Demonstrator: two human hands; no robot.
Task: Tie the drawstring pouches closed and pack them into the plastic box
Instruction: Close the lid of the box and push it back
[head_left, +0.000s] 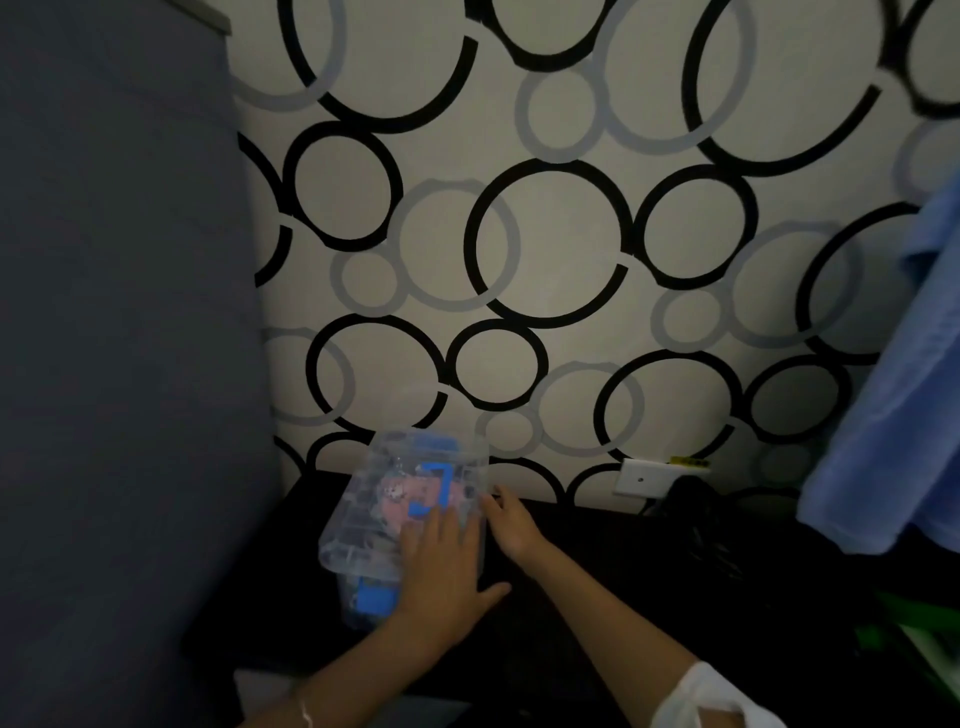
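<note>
The arm of the left hand (447, 564) wears only a thin pale bracelet (306, 716) at the bottom edge, and the arm of the right hand (511, 525) has a white sleeve (711, 699) (short, a little creased) at lower right.

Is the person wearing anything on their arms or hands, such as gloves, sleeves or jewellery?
No gloves: the left hand and the right hand are bare. A thin, light bracelet circles the left wrist. The right arm is bare up to a short white sleeve. The picture is too dim to tell whether there are rings.
</note>
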